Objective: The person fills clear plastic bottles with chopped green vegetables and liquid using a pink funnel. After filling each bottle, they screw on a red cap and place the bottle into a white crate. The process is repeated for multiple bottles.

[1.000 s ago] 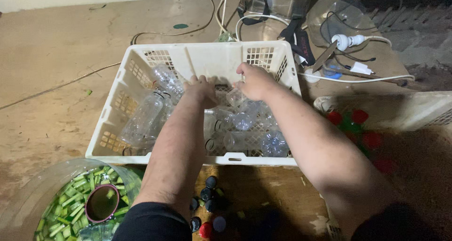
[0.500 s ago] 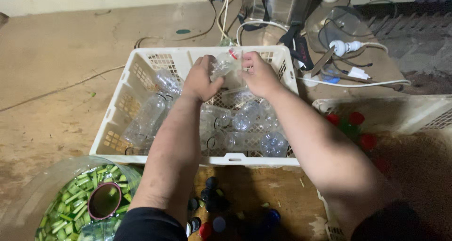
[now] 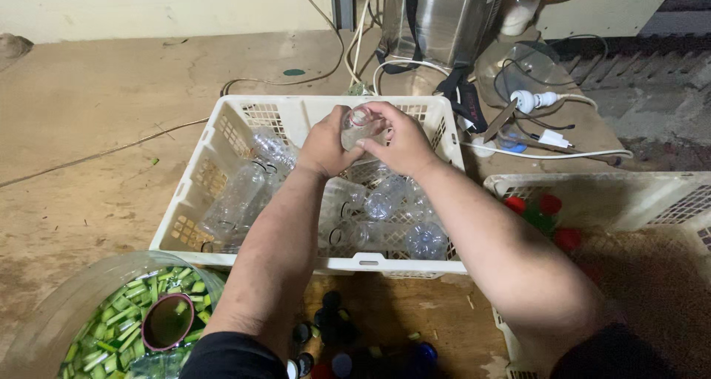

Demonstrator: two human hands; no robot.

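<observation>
Hands both on one small clear bottle, held up over far half of white crate. Left hand wrapped around bottle body from left side, fingers closed on it. Right hand gripping same bottle from right, fingers curled over top end, thumb underneath. Cannot tell if a cap sits on it; top hidden under right fingers. Bottle tilted, neck pointing up and toward far wall of crate, clear of the bottles below.

Crate holds more empty clear plastic bottles lying on their sides, piled loose; one long bottle along left wall. Crate sits on brown floor.

Near edge, lower left: big clear tub full of chopped green stalks in liquid, with a maroon-rimmed cup sitting in it. Between forearms, just in front of crate: loose bottle caps, dark, blue and red, scattered on floor.

Right side: second white crate, partly out of view, red caps visible inside. Behind first crate: shiny metal machine, white cables and a plug on floor, small jar with orange lid at top.
</observation>
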